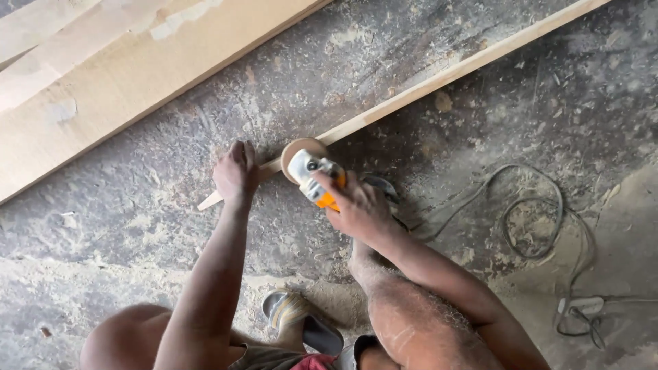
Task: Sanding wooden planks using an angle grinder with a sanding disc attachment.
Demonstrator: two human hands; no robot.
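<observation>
Strip – long thin pale wood batten, square-edged, dusty, lying flat on the floor. Near end sits just below-left of the left hand; far end runs out of frame top right.

Grinder – small angle grinder, orange body with grey-white head, tan sanding disc mounted. Disc sits on the strip near its low end, just right of the left hand.

Hands:
- left hand clenched down on the strip, pinning it to the floor close to the near end
- right hand wrapped around the grinder body, fingers over the top, firm grasp

Axis: strip's long axis runs diagonal, lower left to upper right. Grinder body lies roughly across it, head up-left toward the strip, tail toward the person.

Edges and room:
- planks stacked upper left, roughly parallel to the strip, well apart from it – open floor band between
- right of the strip open dusty floor, only the cable looping there, leading to a plug at lower right
- knee and shin close behind the right hand; sandal below between the arms
- floor coated in sawdust all round
</observation>
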